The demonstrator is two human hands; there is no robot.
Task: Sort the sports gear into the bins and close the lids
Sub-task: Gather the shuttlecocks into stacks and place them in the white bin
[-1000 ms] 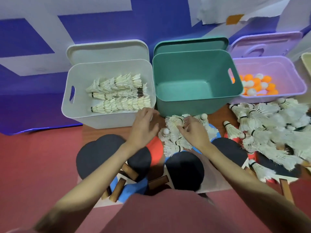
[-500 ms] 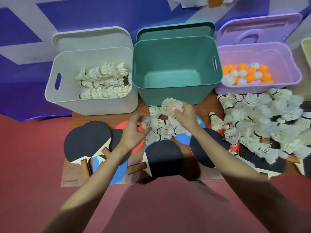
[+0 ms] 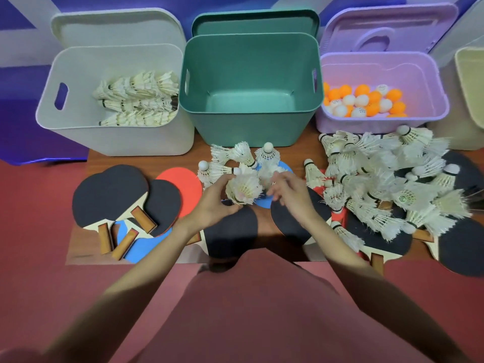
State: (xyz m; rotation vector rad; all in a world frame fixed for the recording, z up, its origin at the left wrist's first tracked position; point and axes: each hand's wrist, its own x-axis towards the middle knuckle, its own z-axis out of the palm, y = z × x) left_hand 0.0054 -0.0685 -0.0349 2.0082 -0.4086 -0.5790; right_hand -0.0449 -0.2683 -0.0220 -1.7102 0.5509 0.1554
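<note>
Currently, shuttlecocks (image 3: 387,176) and paddles (image 3: 115,197) remain unsorted; lids stand open. A shuttlecock stack (image 3: 243,189) is grasped by the left hand (image 3: 214,203); the right hand (image 3: 288,192) is relaxed.

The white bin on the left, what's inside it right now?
The white bin holds shuttlecocks nested in three long rows lying on their sides. Its near wall hides the floor in front of them.

No text, label or number is legible anywhere.
</note>
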